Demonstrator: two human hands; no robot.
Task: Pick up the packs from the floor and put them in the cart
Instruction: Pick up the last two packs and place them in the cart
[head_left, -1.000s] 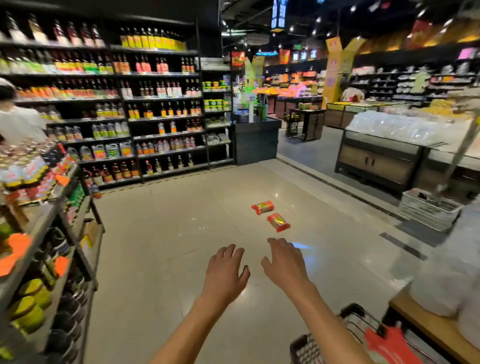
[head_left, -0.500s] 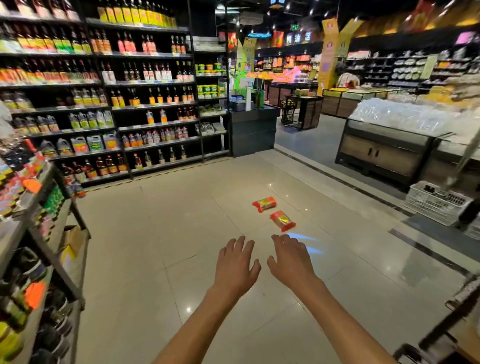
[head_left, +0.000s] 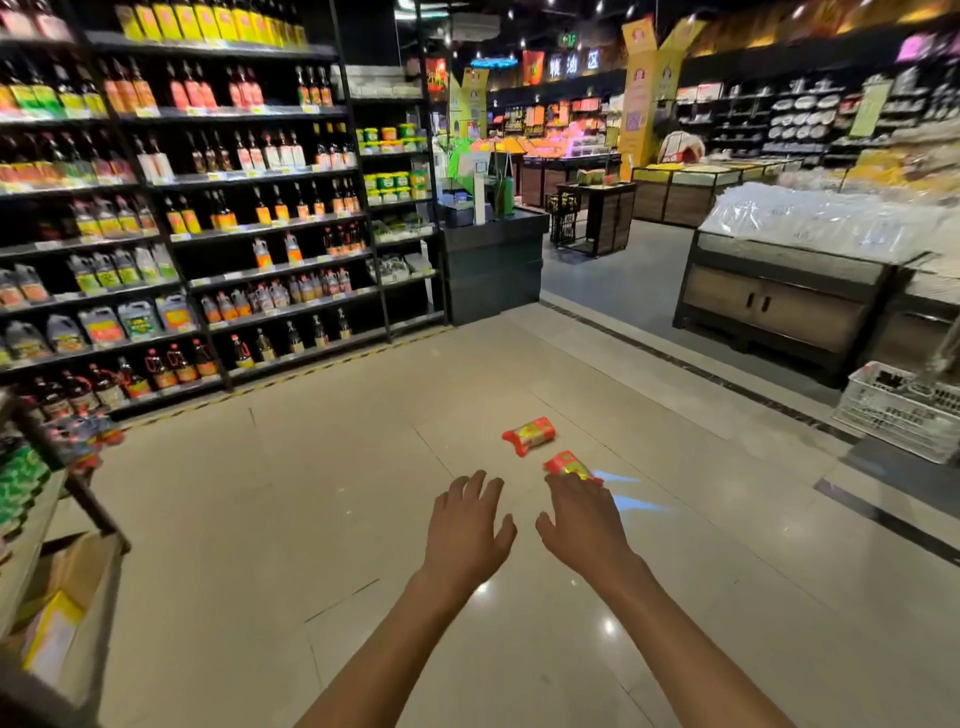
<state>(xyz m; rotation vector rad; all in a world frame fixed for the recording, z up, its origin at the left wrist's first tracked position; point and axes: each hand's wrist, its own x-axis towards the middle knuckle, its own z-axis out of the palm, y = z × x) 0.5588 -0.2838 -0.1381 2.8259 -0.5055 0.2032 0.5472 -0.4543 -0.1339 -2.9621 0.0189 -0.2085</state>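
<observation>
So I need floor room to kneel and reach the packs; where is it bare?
Bare tile lies left of the left hand, toward the bottle shelves, and beneath both forearms. It is crowded right: near pack, right hand, far pack, white crate.

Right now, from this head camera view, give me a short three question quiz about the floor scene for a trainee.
1. True or false: the right hand has lifted a pack off the tiled floor.
2. How many red packs lie on the floor? A one, B two, C three.
3. Which pack do the right hand's fingertips partly cover: the nearer pack or the farther pack?

Key: 1 false, both hands are open, the left hand too. 2 B. 3 the nearer pack.
</observation>
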